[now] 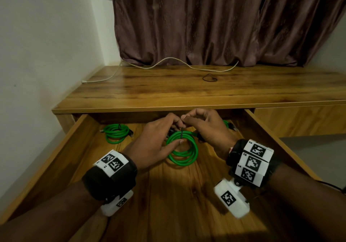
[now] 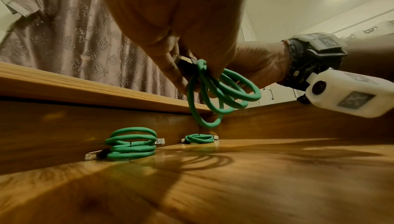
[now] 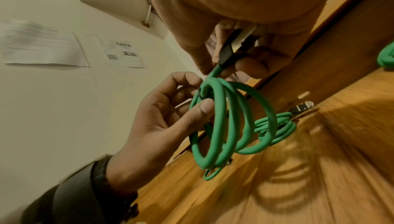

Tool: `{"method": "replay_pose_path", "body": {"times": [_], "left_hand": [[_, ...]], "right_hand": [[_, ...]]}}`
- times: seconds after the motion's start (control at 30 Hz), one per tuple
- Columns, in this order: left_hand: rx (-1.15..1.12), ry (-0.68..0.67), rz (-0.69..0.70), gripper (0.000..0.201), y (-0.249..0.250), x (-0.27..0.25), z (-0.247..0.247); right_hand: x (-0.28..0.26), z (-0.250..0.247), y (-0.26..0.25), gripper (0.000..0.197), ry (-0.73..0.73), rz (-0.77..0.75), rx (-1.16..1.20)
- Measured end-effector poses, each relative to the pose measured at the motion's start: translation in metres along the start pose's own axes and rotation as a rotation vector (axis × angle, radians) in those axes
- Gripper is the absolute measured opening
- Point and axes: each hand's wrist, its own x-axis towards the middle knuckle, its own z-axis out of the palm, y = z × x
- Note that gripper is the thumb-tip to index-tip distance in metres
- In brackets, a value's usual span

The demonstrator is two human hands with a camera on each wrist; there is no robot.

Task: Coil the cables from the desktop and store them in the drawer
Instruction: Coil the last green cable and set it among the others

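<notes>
Item: my left hand (image 1: pixel 155 144). Forearm reaches forward over the open drawer (image 1: pixel 61 159), wrist band and camera block on it. Thumb lies across the near side of the green cable coil (image 1: pixel 182 148), the other fingers (image 3: pixel 187 79) curl round the far side; the coil is pinched between them.

Item: my right hand (image 1: pixel 206 127). Wrist raised and bent, palm turned down. Thumb and forefinger are closed narrowly on a thin dark tie (image 1: pixel 182 131) at the top of the coil. In the right wrist view the lower fingers also close round the cable's dark plug end (image 3: pixel 226 50).

Item: green cable coil, held. Several loops, hanging upright from my two hands above the drawer floor, near the middle of the drawer; it casts ringed shadows on the wood.

Item: second green coil (image 1: pixel 116 133), bound, lying flat at the back left of the drawer, metal plugs sticking out.

Item: third green coil (image 2: pixel 199 138), lying at the back right of the drawer, mostly hidden behind my right hand in the head view.

Item: desk (image 1: pixel 187 90). On it a pale cable (image 1: pixel 168 62) runs loose along the back edge below the curtain (image 1: pixel 215 21); a small dark loop (image 1: pixel 209 78) lies right of centre.
</notes>
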Motion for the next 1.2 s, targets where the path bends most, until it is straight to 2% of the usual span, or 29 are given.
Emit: {"method": "replay_pose_path", "body": {"times": [0.2,0.3,0.4,0.53,0.6,0.73,0.97,1.2], "left_hand": [[0.106,-0.049,0.027,0.034,0.002,0.005,-0.001],[0.144,-0.091,-0.010,0.035,0.001,0.008,-0.002],[0.156,-0.126,-0.014,0.034,-0.002,0.007,-0.002],[0.114,-0.157,-0.039,0.030,-0.002,0.006,-0.003],[0.105,-0.172,-0.038,0.029,-0.001,0.006,-0.003],[0.144,-0.216,-0.018,0.030,0.000,0.009,0.001],[0.189,-0.189,0.017,0.030,-0.002,0.010,0.003],[0.177,-0.070,0.077,0.028,0.003,0.007,0.001]], "right_hand": [[-0.002,0.001,-0.001,0.014,-0.038,0.022,-0.078],[-0.004,0.003,-0.001,0.011,-0.108,0.135,-0.057],[-0.005,0.005,-0.004,0.010,-0.154,0.255,0.061],[-0.003,0.004,-0.002,0.026,-0.183,0.300,0.037],[-0.003,0.003,-0.002,0.028,-0.174,0.312,0.046],[-0.004,0.000,-0.007,0.014,-0.171,0.353,0.112],[-0.003,0.001,-0.006,0.006,-0.128,0.386,0.161],[0.004,-0.003,0.003,0.009,-0.201,0.441,0.125]]}}
